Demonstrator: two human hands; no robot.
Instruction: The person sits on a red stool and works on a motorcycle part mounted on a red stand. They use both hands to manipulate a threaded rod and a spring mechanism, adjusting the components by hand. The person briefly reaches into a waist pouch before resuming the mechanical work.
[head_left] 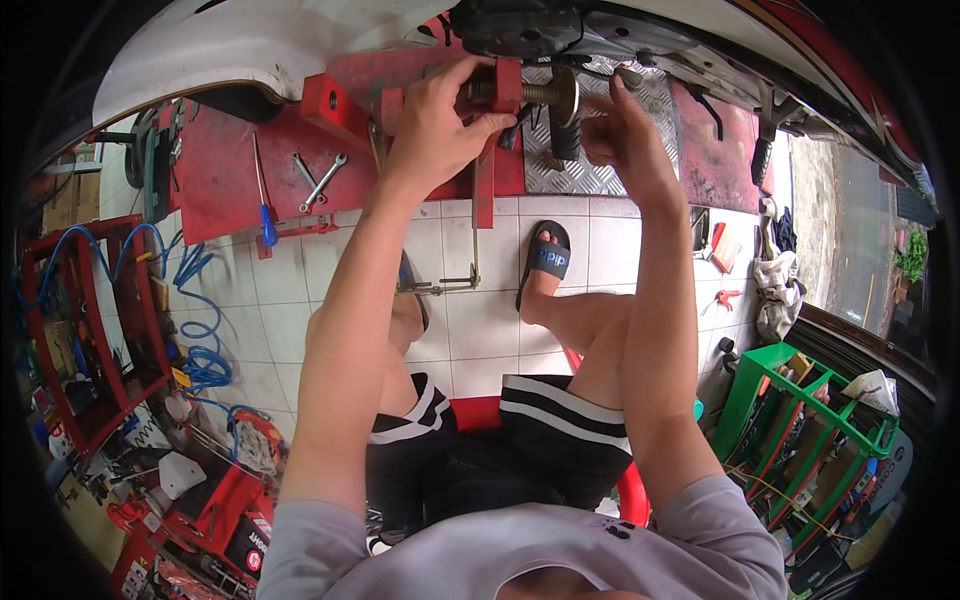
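My left hand is closed around a red screw clamp, its thumb and fingers at the near end of the threaded rod. A round metal disc caps the rod's right end. Just right of that disc is my right hand, holding nothing, one finger stretched up and the others bent. The raised fingertip reaches a small grey knob-like part under the motorcycle; whether they touch I cannot tell. A black rubber-like piece hangs below the disc.
A blue-handled screwdriver and two crossed wrenches lie on the red lift platform. A blue coiled air hose and red rack stand left. At right is a green tool rack. Tiled floor lies below.
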